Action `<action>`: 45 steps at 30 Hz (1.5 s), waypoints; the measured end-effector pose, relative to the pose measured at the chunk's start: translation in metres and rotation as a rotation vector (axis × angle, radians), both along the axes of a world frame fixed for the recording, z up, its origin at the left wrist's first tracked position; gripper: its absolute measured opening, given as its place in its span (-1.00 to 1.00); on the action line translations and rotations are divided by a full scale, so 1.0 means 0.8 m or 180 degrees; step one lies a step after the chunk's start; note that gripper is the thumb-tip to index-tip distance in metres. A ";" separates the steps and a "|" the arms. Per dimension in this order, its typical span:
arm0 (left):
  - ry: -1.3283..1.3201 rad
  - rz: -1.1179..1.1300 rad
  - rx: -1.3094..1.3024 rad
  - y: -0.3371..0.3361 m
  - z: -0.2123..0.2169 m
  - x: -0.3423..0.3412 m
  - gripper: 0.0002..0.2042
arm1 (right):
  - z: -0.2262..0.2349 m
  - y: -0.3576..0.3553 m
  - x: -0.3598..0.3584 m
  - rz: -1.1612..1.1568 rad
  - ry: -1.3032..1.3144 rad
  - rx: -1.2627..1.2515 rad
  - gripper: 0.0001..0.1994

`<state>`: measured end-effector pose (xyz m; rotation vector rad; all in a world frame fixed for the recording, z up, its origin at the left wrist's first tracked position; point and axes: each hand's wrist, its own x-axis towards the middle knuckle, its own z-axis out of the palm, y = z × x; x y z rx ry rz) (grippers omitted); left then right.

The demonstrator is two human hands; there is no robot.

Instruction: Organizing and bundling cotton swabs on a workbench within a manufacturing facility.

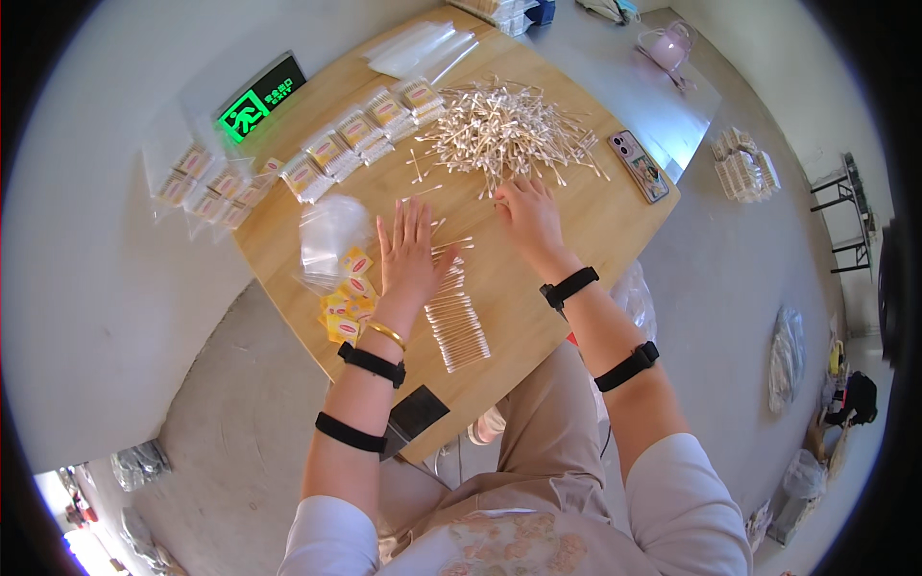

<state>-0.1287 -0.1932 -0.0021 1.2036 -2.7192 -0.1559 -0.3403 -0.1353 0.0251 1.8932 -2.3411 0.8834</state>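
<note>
Cotton swabs [504, 130] lie in a loose heap at the far side of the wooden table [576, 240], with a tidy row [456, 322] laid out nearer. The left hand [408, 252] rests flat, fingers spread, beside that row. The right hand [528, 216] touches the heap's edge, fingers curled down; whether it grips any swabs cannot be told.

We find bare table [576, 240] at three o'clock of the swab heap [504, 130], probably passable, with packets [360, 134] crowding ten o'clock.
</note>
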 end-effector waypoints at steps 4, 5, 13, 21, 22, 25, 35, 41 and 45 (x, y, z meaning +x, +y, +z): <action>0.0057 0.0175 0.0031 -0.019 0.005 -0.017 -0.23 | 0.015 -0.046 0.022 0.0718 0.0351 -0.0265 -0.85; 0.0051 0.0200 0.0025 -0.017 0.008 -0.018 -0.23 | 0.015 -0.062 0.028 0.0742 0.0344 -0.0272 -0.85; 0.0524 -0.0044 0.0138 0.029 0.022 0.008 -0.34 | -0.005 -0.171 0.030 0.0940 0.1836 -0.0099 -0.88; 0.0854 0.0227 0.0160 0.044 0.027 0.041 -0.37 | 0.006 -0.195 0.044 0.1759 0.2271 0.0415 -0.93; 0.0867 0.0282 0.0147 0.041 0.028 0.044 -0.36 | 0.005 -0.188 0.048 0.1885 0.2176 0.0433 -0.91; 0.0817 0.0420 0.0131 0.025 0.022 0.052 -0.36 | 0.010 -0.161 0.058 0.2208 0.1886 0.0835 -0.89; 0.0826 0.0317 0.0211 -0.043 0.010 0.000 -0.59 | 0.043 -0.047 0.008 0.1316 -0.0110 0.0325 -0.95; 0.0809 0.0165 0.0666 -0.054 0.013 -0.007 -0.92 | 0.043 0.055 -0.005 0.1078 -0.0762 0.0896 -0.93; 0.1133 -0.0001 0.0598 -0.038 0.013 0.003 -0.90 | 0.033 0.072 0.003 0.1028 -0.0683 0.0676 -0.89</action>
